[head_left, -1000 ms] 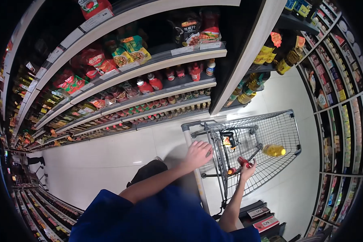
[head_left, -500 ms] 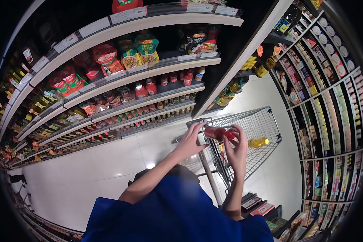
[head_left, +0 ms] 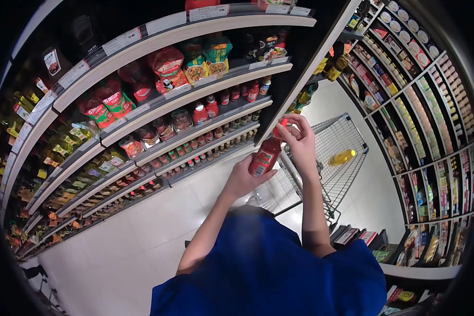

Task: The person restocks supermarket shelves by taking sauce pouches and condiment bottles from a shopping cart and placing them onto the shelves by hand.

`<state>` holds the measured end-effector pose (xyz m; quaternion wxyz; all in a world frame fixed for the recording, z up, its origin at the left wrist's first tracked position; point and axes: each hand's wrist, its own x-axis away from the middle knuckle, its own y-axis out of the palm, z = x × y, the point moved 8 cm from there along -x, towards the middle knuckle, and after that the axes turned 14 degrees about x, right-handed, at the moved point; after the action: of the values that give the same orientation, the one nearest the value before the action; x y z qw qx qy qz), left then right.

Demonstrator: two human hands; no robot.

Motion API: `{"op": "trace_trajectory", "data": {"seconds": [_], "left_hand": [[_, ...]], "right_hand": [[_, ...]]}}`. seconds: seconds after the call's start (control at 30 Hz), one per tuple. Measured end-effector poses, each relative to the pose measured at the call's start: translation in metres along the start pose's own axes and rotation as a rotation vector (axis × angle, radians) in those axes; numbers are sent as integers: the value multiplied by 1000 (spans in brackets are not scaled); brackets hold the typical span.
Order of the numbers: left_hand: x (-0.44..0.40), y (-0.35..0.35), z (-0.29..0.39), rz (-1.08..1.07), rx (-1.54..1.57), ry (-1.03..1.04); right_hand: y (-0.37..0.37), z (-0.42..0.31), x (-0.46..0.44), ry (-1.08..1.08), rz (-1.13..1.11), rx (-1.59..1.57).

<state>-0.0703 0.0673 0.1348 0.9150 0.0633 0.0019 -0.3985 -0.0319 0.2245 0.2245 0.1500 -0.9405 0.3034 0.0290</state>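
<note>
Between both hands is a red sauce bottle (head_left: 266,154), tilted, with its red cap up and to the right and its printed label facing me. My left hand (head_left: 243,179) is wrapped round the bottle's lower end. Up at the top, the fingers of my right hand (head_left: 300,138) pinch the cap and neck. Beyond my right forearm, a bottle of yellow oil (head_left: 342,157) with a yellow cap lies in the wire shopping cart (head_left: 329,184).
Left of me run curved shelves (head_left: 189,87) with pouches, sauce bottles and jars. Another long stocked shelf wall (head_left: 405,116) stands on the right. Pale tiled floor (head_left: 137,253) lies between. Low display racks (head_left: 355,237) stand near my right elbow.
The bottle has come closer to me and turned more upright, label now visible. My left hand, earlier apart from it, now grips its base. My right hand stays at the cap end. The view has shifted.
</note>
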Motion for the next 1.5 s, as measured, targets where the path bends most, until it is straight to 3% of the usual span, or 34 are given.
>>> {"op": "trace_trajectory", "data": {"seconds": [0.1, 0.2, 0.23, 0.33, 0.47, 0.57, 0.77, 1.03, 1.23, 1.5], "left_hand": [[19, -21, 12, 60, -16, 11], [34, -33, 1, 61, 224, -107], [38, -33, 6, -6, 329, -111], [54, -22, -4, -233, 870, -371], [59, -14, -22, -486, 1349, -327], [45, -17, -19, -446, 1404, -296], [-2, -36, -32, -403, 1406, -246], [-75, -52, -66, 50, 765, -492], [-128, -48, -88, 145, 538, -379], [-182, -49, -18, 64, 409, -148]], "right_hand": [[25, 4, 9, 81, -16, -75], [55, 20, 15, 174, -124, -149], [64, 20, 21, 221, -151, -121], [99, 13, 31, 206, -359, -426], [121, 13, 30, 222, -583, -591], [125, 21, 10, 216, -587, -556], [141, 29, -43, 232, -668, -479], [134, 94, -124, 358, -618, -473], [116, 108, -160, 265, -663, -450], [90, 36, -193, -7, -624, -480]]}}
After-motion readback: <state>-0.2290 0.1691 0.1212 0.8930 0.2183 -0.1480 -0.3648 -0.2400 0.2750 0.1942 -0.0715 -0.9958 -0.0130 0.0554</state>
